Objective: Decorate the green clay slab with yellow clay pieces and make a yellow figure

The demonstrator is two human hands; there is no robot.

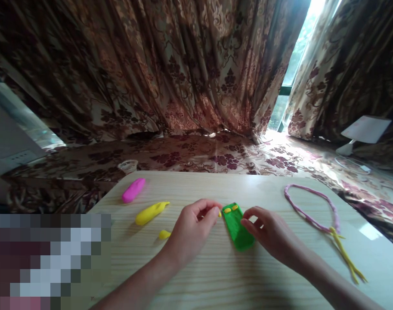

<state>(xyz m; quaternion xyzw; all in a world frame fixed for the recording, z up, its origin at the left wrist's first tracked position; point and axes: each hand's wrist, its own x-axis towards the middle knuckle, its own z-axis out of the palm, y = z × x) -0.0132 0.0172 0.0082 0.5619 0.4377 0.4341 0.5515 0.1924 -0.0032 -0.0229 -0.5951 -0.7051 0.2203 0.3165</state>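
Observation:
A flat green clay slab [237, 227] lies on the light wooden table [215, 275], with two small yellow clay bits [231, 209] stuck at its far end. My left hand [193, 230] sits just left of the slab, fingers pinched on a tiny yellow clay piece [220, 213]. My right hand [270, 234] rests at the slab's right edge, its curled fingertips touching the green clay.
A pink clay lump [133, 190], a long yellow clay lump [150, 213] and a small yellow bit [164, 234] lie to the left. A pink clay loop [312, 206] with yellow strands [346, 256] lies at right. Patterned curtains hang behind.

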